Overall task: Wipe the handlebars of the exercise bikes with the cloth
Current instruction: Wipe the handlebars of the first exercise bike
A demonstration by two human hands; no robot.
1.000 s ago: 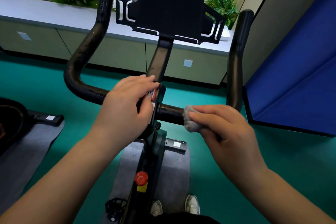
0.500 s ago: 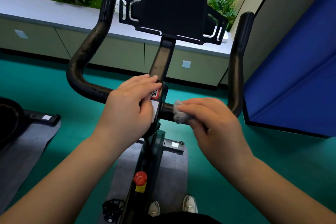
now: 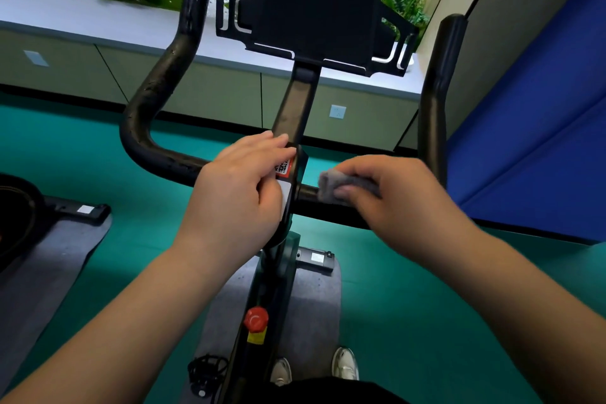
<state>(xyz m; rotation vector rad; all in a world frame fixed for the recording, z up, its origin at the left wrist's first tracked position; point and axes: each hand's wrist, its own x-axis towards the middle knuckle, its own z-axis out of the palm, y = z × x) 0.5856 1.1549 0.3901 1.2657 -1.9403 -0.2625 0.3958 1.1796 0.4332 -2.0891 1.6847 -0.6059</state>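
The black handlebar (image 3: 154,98) of an exercise bike curves up on the left and rises again on the right, with a black tablet holder (image 3: 318,0) above its centre stem. My left hand (image 3: 236,197) grips the handlebar just left of the stem, fingers lying over the stem's sticker. My right hand (image 3: 400,207) holds a small grey cloth (image 3: 334,185) wrapped over the horizontal bar just right of the stem. The bar under both hands is hidden.
A red knob (image 3: 256,320) sits on the bike frame below. Grey mats (image 3: 314,311) lie on the teal floor; part of another machine (image 3: 19,216) stands at left. A low cabinet ledge (image 3: 98,26) with plants runs behind. A blue panel (image 3: 537,128) stands at right.
My right hand slid the cloth left along the bar toward the stem, then back a little to the right. My left hand kept its hold near the stem.
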